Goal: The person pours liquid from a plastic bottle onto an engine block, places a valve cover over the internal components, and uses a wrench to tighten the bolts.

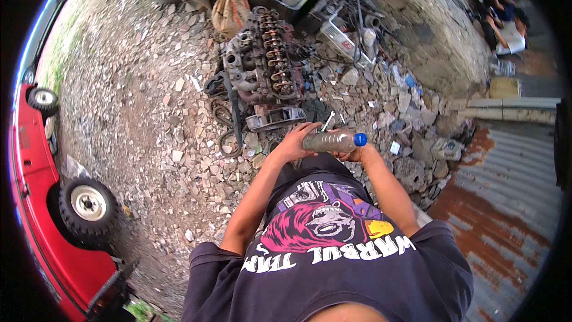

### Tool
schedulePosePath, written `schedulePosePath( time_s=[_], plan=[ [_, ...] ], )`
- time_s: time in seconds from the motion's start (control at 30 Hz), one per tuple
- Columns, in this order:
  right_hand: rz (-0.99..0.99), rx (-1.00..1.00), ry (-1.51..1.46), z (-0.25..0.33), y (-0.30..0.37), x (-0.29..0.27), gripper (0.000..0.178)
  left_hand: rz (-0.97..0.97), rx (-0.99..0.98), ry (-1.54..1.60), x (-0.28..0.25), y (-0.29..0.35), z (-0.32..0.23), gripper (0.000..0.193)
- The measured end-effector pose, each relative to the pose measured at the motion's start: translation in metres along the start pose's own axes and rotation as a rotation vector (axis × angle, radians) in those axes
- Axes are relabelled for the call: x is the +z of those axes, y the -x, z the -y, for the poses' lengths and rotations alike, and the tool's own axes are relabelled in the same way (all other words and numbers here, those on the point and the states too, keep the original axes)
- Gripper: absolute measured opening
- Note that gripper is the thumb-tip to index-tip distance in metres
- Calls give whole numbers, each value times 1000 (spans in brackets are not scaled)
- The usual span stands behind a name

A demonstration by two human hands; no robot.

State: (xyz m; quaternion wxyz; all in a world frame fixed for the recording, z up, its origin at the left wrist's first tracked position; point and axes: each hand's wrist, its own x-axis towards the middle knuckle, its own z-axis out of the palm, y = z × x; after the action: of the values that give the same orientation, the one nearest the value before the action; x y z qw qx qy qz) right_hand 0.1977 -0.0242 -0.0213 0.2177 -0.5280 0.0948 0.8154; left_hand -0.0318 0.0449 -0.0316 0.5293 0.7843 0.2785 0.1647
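Note:
A clear plastic bottle [326, 141] with a blue cap [360, 139] lies sideways between my hands, its cap toward the right. Its lower part looks murky grey. My left hand [294, 144] is wrapped round the base end. Under the neck end, my right hand [355, 153] is closed against the bottle, most of its fingers hidden behind it. Just beyond the bottle shows a slim, shiny metal piece [328, 120]; whether a hand holds it I cannot tell. A greasy engine [268, 65] with its valve gear exposed stands on the ground right ahead of my hands.
Broken stone and rubble [161, 113] cover the ground. A brown sack [230, 7], a black crate [280, 1] and loose engine parts [342, 39] lie beyond the engine. At left stands a red vehicle [36, 167]; at right, rusty corrugated sheeting [494, 203]. Another person [511, 37] sits far right.

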Motion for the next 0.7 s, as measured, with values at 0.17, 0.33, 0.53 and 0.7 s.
schedulePosePath(
  time_s=[0.17,0.33,0.53,0.7],
  plan=[
    [77,-112,63,-35,6,-51,38,101,91,163,38,-4,1,74],
    [-184,-674,518,-62,39,-58,44,112,-4,109,57,-8,-10,70],
    [-326,-1012,407,-99,63,-66,72,211,38,-56,81,-21,-10,66],
    [-468,-1174,377,-126,39,-102,68,272,-42,-136,123,-33,-13,71]
  ],
)
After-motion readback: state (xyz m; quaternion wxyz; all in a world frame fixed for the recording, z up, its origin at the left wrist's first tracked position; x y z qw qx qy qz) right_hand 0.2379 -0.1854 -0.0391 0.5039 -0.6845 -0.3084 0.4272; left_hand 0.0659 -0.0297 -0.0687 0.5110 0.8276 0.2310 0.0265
